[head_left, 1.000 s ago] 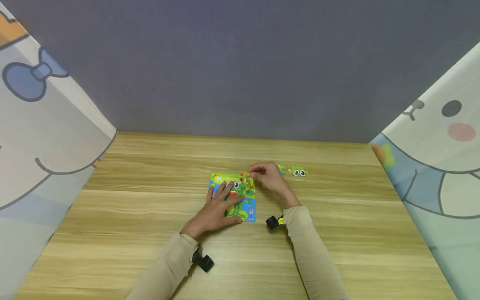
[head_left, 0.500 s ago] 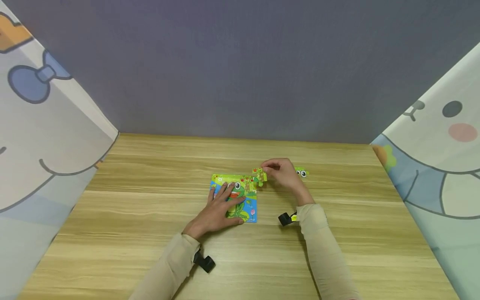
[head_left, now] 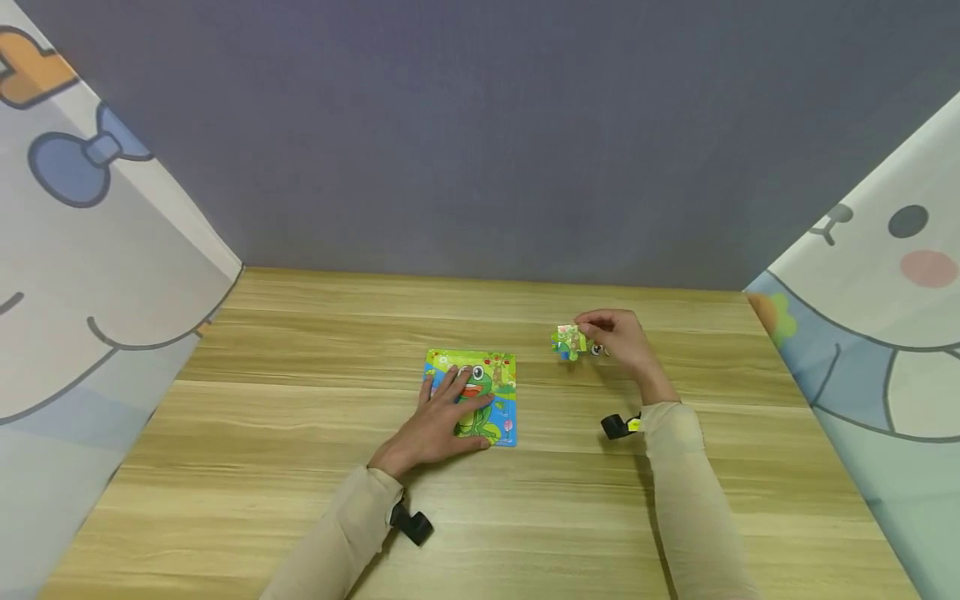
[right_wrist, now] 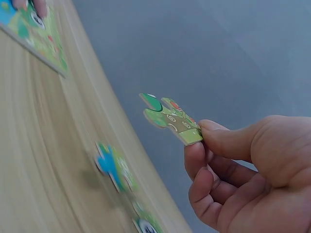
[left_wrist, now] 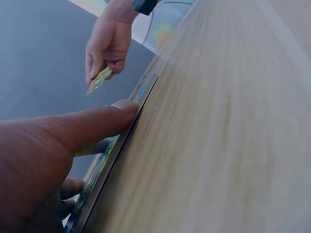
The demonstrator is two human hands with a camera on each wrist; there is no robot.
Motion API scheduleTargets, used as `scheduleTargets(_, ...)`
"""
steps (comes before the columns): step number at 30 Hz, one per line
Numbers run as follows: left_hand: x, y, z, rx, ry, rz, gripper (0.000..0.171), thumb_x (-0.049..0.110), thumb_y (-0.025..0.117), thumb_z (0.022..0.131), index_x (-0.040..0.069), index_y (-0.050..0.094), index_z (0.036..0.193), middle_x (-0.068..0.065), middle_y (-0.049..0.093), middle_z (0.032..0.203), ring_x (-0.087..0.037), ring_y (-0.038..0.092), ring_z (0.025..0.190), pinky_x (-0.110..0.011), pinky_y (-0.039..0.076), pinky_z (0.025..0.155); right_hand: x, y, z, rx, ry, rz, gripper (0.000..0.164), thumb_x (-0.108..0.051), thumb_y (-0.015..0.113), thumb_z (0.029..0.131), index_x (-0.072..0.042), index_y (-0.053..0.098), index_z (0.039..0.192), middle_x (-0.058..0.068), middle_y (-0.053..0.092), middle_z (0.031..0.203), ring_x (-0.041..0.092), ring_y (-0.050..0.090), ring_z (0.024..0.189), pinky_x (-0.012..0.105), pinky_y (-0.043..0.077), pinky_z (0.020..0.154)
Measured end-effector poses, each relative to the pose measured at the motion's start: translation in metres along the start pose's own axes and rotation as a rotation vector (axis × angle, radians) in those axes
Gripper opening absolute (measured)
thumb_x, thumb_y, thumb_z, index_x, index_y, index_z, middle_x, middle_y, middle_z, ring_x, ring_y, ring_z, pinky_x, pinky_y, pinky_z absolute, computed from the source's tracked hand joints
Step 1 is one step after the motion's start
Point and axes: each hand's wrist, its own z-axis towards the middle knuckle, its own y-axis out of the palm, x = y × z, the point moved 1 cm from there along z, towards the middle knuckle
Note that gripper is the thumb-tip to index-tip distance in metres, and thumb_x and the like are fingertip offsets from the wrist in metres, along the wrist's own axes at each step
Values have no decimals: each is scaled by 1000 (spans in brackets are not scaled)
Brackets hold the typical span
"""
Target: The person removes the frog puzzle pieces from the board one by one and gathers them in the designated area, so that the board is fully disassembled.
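My left hand (head_left: 442,421) rests with fingers spread on a square frog puzzle (head_left: 508,417) lying on the table. It covers part of the frog; in the left wrist view the thumb (left_wrist: 109,119) touches the puzzle's near edge. To the right, my right hand (head_left: 624,342) pinches one jigsaw piece (right_wrist: 177,121) by its corner between thumb and finger. That piece is green with a brown tree and red spots, and is held above the table. Below it lie a blue-and-green jigsaw piece (right_wrist: 114,165) and a jigsaw piece with eyes (right_wrist: 147,224).
The wood-patterned table (head_left: 315,333) ends at a grey back panel (head_left: 480,167). Cartoon-printed panels (head_left: 112,275) stand at the left and right sides. A black camera (head_left: 412,525) is strapped at the left wrist, another camera (head_left: 617,427) at the right.
My right hand has lifted the jigsaw piece from the puzzle's upper right corner and carried it right, over the loose pieces. The left hand stays on the puzzle.
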Motion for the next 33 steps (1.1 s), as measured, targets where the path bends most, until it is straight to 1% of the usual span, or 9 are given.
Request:
scheduleTargets(2, 1, 0, 0, -2, -2, -1, 66, 49, 70, 90, 26, 50, 149, -16, 14, 169, -39, 4, 158, -73, -1, 120, 4, -9, -1, 9, 11, -22, 28, -11, 62, 99, 9, 68, 117, -4, 72, 94, 0, 60, 76, 24, 55, 71)
scheduleTargets(7, 1, -1, 0, -2, -3, -1, 65, 49, 70, 91, 26, 50, 149, -17, 15, 169, -40, 4, 158, -73, -1, 120, 11, -27, -4, 28, 59, -38, 32, -15, 60, 101, 9, 65, 122, 4, 71, 106, -4, 60, 82, 22, 56, 76)
scheduleTargets(9, 1, -1, 0, -2, -4, -3, 65, 49, 69, 91, 26, 50, 149, -16, 14, 169, -40, 4, 158, -73, -1, 120, 14, -33, -6, 32, 78, -31, 34, -15, 59, 101, 9, 63, 124, 3, 70, 108, -3, 60, 84, 22, 56, 77)
scheduleTargets(10, 1, -1, 0, -2, -5, -4, 65, 49, 69, 91, 26, 50, 149, -16, 14, 169, -39, 4, 158, -73, -1, 120, 16, -36, -7, 34, 87, -31, 35, -16, 59, 101, 9, 63, 125, 1, 70, 108, -4, 60, 85, 22, 56, 78)
scheduleTargets(17, 1, 0, 0, 0, -1, -5, 65, 50, 69, 91, 27, 50, 148, -16, 14, 169, -39, 4, 158, -72, -1, 120, 31, -55, -11, 42, 117, -56, 34, -15, 56, 103, 10, 62, 125, -18, 63, 96, 0, 59, 85, 21, 55, 75)
scheduleTargets(22, 1, 0, 0, 3, 1, -5, 65, 50, 69, 91, 27, 50, 148, -15, 15, 169, -39, 4, 158, -73, -1, 120, 43, -65, -13, 59, 149, -45, 34, -11, 57, 102, 14, 60, 125, -27, 61, 88, -5, 58, 81, 17, 54, 73)
scheduleTargets(28, 1, 0, 0, 1, -1, 0, 65, 50, 69, 91, 27, 50, 148, -16, 15, 169, -39, 5, 158, -73, 0, 120, 52, -73, -17, 57, 176, -62, 34, -9, 56, 102, 16, 59, 124, -27, 62, 87, -7, 57, 77, 16, 53, 70)
scheduleTargets(31, 1, 0, 0, 1, -1, -4, 65, 50, 69, 91, 26, 50, 148, -16, 15, 169, -39, 5, 158, -73, 0, 120, 57, -76, -16, 55, 181, -93, 32, -8, 57, 101, 16, 60, 122, -25, 62, 85, -5, 57, 75, 17, 53, 68)
scheduleTargets(33, 1, 0, 0, -1, -1, -8, 65, 49, 69, 91, 26, 50, 148, -16, 15, 169, -39, 4, 158, -72, 0, 120, 59, -77, -17, 53, 187, -112, 32, -7, 57, 101, 17, 61, 121, -21, 65, 86, -4, 58, 74, 17, 52, 67)
